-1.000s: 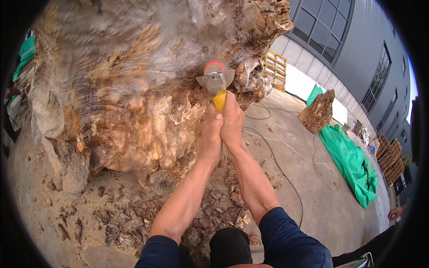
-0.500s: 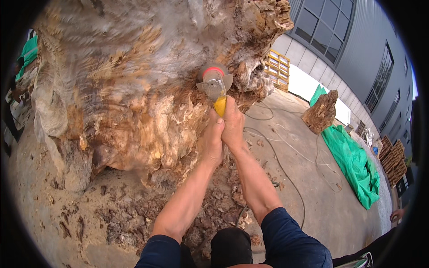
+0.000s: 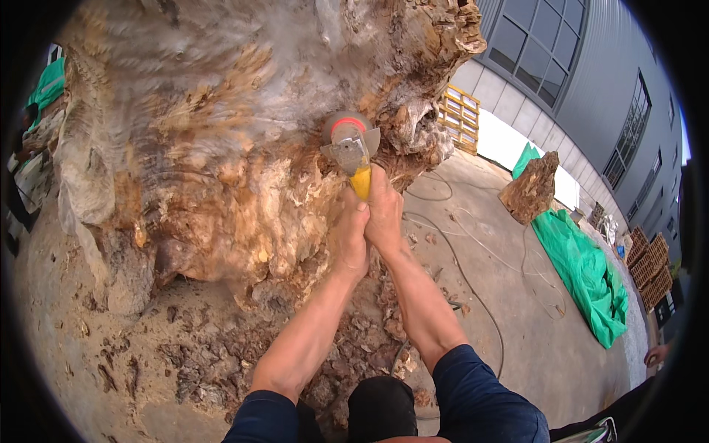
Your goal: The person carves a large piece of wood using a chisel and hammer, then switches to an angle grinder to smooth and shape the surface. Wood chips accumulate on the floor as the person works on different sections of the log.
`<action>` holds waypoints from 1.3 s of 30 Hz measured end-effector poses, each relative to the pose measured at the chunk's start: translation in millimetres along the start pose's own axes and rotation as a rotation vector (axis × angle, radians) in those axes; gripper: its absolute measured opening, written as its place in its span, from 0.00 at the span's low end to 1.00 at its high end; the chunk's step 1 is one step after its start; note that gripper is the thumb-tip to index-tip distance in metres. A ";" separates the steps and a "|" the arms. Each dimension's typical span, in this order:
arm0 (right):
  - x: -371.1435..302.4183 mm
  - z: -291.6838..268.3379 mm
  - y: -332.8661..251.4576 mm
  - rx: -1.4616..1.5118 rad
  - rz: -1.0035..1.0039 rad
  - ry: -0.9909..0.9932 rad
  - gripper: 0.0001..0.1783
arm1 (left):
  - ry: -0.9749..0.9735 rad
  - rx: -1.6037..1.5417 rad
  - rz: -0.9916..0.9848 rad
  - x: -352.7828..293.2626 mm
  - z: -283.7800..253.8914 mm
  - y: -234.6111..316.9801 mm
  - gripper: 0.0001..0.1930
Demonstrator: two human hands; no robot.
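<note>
A yellow angle grinder [image 3: 360, 179] with a metal guard and a red-ringed disc is held out in front of me. My left hand [image 3: 351, 230] and my right hand [image 3: 384, 210] are closed together around its body, side by side. The disc end lies against or very close to the face of a huge, rough tree stump [image 3: 244, 177]; contact itself is hard to make out. Brown and orange wood shows on the stump's lower part, while its upper part is greyer and hazy with dust. Most of the grinder's handle is hidden by my hands.
Bark chips [image 3: 214, 362] litter the ground below the stump. A dark cable [image 3: 480, 295] loops over the concrete at right. Beyond it are a wood chunk [image 3: 533, 188], a green tarp [image 3: 583, 280] and a yellow pallet [image 3: 459, 118]. Another person's hand [image 3: 654, 356] shows at the right edge.
The grinder and both hands have shifted slightly left and down across the stump's face. My grip looks the same.
</note>
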State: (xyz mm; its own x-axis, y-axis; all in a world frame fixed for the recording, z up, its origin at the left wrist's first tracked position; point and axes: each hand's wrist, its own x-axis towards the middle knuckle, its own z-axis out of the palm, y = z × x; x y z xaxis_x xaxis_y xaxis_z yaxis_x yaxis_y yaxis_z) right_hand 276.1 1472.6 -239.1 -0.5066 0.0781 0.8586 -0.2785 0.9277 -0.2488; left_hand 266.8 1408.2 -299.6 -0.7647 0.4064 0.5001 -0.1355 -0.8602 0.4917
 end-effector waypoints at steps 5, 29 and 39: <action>33.8 -1.9 -22.0 0.047 -0.017 0.040 0.21 | 0.005 0.056 0.070 20.2 16.8 30.7 0.32; 35.1 11.0 -23.5 0.352 0.163 -0.003 0.16 | 0.066 0.372 0.021 15.5 22.1 62.2 0.40; -0.4 19.5 -28.6 0.465 0.303 -0.040 0.20 | 0.157 0.465 -0.041 -17.3 0.8 51.6 0.45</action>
State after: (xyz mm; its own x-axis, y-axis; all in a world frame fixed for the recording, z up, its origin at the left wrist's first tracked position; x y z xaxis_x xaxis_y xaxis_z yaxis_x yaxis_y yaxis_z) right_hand 268.4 1439.0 -241.1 -0.6482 0.2937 0.7025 -0.4416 0.6066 -0.6611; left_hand 273.5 1357.1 -282.3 -0.8551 0.3552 0.3778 0.1007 -0.6010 0.7929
